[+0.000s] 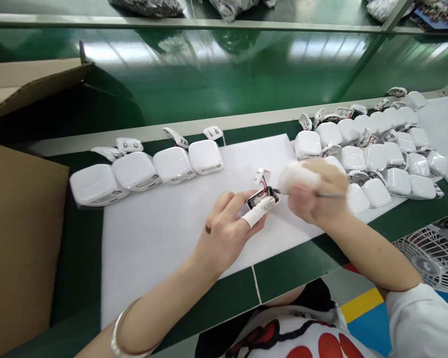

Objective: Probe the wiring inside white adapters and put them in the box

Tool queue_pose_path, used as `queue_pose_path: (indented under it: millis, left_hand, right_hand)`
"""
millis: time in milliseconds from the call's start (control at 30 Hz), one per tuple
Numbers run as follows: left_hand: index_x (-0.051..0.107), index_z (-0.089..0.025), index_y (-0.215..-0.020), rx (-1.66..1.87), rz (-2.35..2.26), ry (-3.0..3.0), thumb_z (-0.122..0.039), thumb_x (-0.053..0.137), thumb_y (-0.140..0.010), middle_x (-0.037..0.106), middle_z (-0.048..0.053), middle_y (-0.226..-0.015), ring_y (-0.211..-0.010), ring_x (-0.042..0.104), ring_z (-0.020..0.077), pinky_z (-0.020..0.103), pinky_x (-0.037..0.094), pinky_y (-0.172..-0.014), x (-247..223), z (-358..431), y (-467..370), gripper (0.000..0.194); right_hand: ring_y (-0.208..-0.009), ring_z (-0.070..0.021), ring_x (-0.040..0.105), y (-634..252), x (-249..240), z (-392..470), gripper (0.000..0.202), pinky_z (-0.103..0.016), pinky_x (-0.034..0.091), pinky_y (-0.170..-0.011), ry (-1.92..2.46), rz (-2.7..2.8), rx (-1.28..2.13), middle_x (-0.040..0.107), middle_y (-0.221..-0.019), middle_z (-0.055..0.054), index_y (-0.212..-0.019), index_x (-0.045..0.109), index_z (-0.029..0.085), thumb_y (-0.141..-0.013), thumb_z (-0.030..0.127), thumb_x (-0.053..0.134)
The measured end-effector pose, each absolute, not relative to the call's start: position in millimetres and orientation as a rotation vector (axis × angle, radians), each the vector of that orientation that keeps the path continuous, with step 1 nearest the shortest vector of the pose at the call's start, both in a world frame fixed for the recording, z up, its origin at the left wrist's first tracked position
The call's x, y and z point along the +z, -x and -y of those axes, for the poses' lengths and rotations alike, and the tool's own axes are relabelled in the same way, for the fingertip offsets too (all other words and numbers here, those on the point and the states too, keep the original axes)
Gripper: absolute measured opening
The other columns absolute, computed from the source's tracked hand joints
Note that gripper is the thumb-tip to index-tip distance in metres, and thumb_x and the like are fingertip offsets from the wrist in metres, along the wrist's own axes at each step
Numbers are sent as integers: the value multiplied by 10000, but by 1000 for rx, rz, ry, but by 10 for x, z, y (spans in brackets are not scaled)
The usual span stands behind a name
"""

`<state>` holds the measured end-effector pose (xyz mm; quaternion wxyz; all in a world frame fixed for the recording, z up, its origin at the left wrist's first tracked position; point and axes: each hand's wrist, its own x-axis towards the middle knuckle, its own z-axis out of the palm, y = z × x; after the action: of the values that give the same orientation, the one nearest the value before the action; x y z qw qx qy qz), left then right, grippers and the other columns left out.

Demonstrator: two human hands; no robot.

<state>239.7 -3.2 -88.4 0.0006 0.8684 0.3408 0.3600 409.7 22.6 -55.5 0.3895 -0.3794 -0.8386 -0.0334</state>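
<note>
My left hand point(224, 223), with a white finger cot on one finger, is closed around a small open white plastic case point(277, 199). Its dark inside faces up, and red and black wires run from it to a small white cap point(262, 176) just behind. Close to the case's right side, my right hand point(321, 191) is closed on a thin metal tool point(332, 195), whose dark tip reaches the case's edge. The right fingers are smeared by motion, and a white blur covers them; whether that is finger cots or a held piece cannot be made out.
Several white cases point(171, 164) stand in a row on the left, small caps behind them. Many more crowd the right point(373, 156). A white sheet point(153, 243) covers the green bench. A cardboard box point(22, 238) stands at far left; a fan point(433, 258) is below right.
</note>
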Motion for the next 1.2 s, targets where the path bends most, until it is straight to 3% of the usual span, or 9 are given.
queue_pose_path:
  millis: [100,233,400,567,767,1033,1200]
  left_hand:
    - [551,-206,-931,1065,-1026,-2709,-85,599,-785,601,48,-910,-674,444,138,263,449,-608,-883,21,-2393,196]
    - [565,-200,-922,1011,-992,-2721,-107,585,-801,572,54,-917,-734,461,147,267,453,-633,-872,3,-2382,154]
    - [571,-176,-805,896,-946,-2793,-102,565,-803,542,83,-914,-740,437,165,267,439,-592,-824,-15,-2363,74]
    - [587,-183,-869,918,-946,-2762,-134,560,-818,535,78,-905,-749,438,165,266,444,-585,-840,-30,-2352,76]
    - [601,-193,-806,930,-993,-2811,-125,557,-813,560,66,-892,-735,456,158,267,457,-588,-852,-4,-2371,82]
    - [561,-172,-921,926,-932,-2755,-93,569,-808,592,77,-950,-781,480,168,273,468,-629,-821,-11,-2354,138]
    - [565,-182,-853,953,-934,-2741,-90,587,-795,581,70,-928,-777,478,166,269,461,-627,-822,-14,-2356,111]
  right_hand:
    - [-460,-129,416,-4149,-474,-223,380,-280,346,-445,906,1982,-119,457,-514,10,-776,643,208,-947,335,328]
    - [-401,-102,361,-4126,-489,-305,522,-251,317,-411,923,2050,-98,344,-456,30,-605,539,193,-981,369,223]
    - [-397,-88,307,-4055,-521,-363,534,-230,298,-410,1000,2194,-78,249,-447,45,-514,381,190,-987,374,216]
    - [-396,-84,273,-4025,-556,-382,549,-233,246,-406,910,2258,-114,258,-450,44,-510,373,180,-991,369,188]
    - [-369,-67,224,-4002,-637,-363,545,-228,183,-386,745,2137,-90,259,-436,56,-488,336,175,-996,315,202]
    - [-386,-91,313,-4074,-584,-326,552,-245,274,-407,946,1876,-157,289,-448,34,-480,350,195,-993,284,167]
    - [-372,-90,236,-4035,-567,-341,523,-253,231,-369,849,1906,-217,245,-437,42,-473,284,198,-985,284,221]
